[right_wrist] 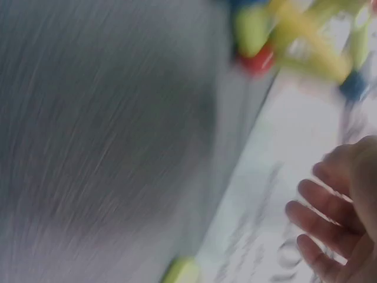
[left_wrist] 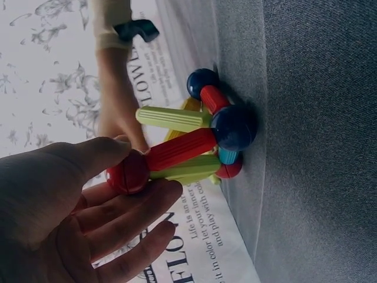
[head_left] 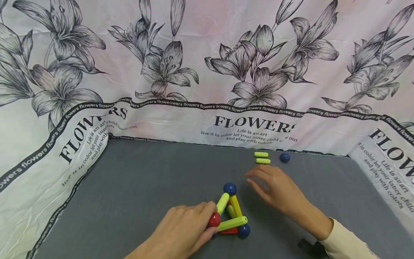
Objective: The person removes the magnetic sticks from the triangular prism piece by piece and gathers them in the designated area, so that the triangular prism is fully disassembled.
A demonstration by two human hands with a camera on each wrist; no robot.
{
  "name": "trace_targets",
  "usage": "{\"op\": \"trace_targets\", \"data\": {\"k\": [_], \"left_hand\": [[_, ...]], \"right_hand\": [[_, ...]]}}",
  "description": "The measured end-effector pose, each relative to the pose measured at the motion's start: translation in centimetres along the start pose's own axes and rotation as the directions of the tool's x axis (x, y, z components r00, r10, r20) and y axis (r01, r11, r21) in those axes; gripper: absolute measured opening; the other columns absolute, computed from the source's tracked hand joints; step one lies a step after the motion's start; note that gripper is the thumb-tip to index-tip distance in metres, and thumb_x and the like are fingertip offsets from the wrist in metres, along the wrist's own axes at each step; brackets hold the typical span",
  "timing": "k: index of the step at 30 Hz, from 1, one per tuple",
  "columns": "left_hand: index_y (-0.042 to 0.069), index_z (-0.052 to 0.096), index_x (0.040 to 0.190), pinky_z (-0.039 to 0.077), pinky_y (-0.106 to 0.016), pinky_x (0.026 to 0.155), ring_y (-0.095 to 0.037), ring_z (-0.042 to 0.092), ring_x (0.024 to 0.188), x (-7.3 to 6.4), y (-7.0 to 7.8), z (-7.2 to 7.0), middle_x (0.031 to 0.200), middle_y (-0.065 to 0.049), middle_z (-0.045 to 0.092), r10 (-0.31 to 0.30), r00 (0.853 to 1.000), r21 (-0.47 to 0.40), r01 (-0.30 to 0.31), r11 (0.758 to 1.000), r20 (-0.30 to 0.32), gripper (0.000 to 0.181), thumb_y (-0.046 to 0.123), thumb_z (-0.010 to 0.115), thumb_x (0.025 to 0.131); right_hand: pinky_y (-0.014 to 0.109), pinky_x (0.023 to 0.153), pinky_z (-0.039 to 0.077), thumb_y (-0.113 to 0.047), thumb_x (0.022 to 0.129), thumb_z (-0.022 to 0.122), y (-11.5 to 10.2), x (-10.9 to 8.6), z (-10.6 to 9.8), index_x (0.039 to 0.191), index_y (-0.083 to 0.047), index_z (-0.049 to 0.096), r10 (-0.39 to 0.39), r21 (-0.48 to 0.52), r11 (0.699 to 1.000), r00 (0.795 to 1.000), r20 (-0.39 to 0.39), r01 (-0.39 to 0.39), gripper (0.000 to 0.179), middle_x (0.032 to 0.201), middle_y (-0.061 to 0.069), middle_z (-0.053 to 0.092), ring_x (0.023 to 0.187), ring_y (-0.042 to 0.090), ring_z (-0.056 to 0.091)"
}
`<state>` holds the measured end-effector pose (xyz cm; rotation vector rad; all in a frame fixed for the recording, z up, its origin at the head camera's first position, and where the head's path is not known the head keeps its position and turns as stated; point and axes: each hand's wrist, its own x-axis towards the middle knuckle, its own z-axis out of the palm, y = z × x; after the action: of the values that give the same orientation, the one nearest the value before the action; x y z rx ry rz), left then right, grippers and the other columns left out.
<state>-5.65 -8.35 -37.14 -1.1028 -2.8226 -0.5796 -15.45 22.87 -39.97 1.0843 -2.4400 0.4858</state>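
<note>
My left hand (head_left: 184,226) pinches a red ball (head_left: 214,219) between thumb and fingers. This ball is a corner of a structure of magnetic rods and balls standing on the table. In the left wrist view a red rod (left_wrist: 179,149) joins the red ball to a blue ball (left_wrist: 234,128) near the tabletop. A light-green rod (head_left: 232,223) projects with one end free. Another blue ball (head_left: 230,188) tops the structure, meeting a yellow rod (head_left: 236,206). To the structure's right, my right hand (head_left: 279,189) hovers with relaxed fingers, holding nothing; its wrist view is blurred.
Two loose light-green rods (head_left: 263,161) lie beyond my right hand, with a loose blue ball (head_left: 285,157) beside them. The grey tabletop (head_left: 139,183) meets a flower-printed cloth (head_left: 181,120) along its back and sides. A dark strap (head_left: 312,248) shows near the right sleeve.
</note>
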Motion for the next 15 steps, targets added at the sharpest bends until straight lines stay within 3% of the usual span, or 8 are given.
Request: {"op": "trace_targets", "data": {"k": [3, 7, 15], "left_hand": [[0.017, 0.056, 0.105, 0.034, -0.016, 0.050, 0.001, 0.039, 0.056, -0.1, 0.0, 0.1, 0.079, 0.013, 0.049, 0.024, 0.999, 0.014, -0.023, 1.000, -0.039, 0.029, 0.036, 0.076, 0.099], [0.017, 0.056, 0.105, 0.033, -0.014, 0.049, 0.002, 0.038, 0.056, -0.1, 0.1, 0.1, 0.078, 0.013, 0.048, 0.034, 0.998, 0.015, -0.033, 0.999, -0.060, 0.029, 0.035, 0.078, 0.098], [0.018, 0.057, 0.104, 0.034, -0.015, 0.050, 0.001, 0.039, 0.056, 0.1, 0.3, 0.0, 0.076, 0.013, 0.044, -0.007, 1.000, -0.027, 0.006, 1.000, -0.013, 0.026, 0.035, 0.076, 0.100]], "right_hand": [[0.033, 0.090, 0.055, -0.025, 0.103, 0.071, -3.1, 0.1, -1.0, 0.117, -0.020, 0.076, -0.085, 0.066, 0.994, 0.995, -0.050, 0.088, 0.016, 0.114, -0.010, 0.071, 0.103, 0.011, 0.067], [0.030, 0.093, 0.052, -0.030, 0.108, 0.062, -6.3, -0.1, -1.5, 0.118, -0.021, 0.075, -0.208, 0.127, 0.968, 0.974, -0.086, 0.218, 0.018, 0.114, -0.011, 0.070, 0.103, 0.009, 0.066], [0.032, 0.093, 0.053, -0.039, 0.113, 0.050, -9.7, -2.0, 0.6, 0.115, -0.017, 0.075, -0.310, -0.055, 0.948, 0.949, 0.053, 0.313, 0.034, 0.107, -0.007, 0.071, 0.098, 0.011, 0.064]]}}
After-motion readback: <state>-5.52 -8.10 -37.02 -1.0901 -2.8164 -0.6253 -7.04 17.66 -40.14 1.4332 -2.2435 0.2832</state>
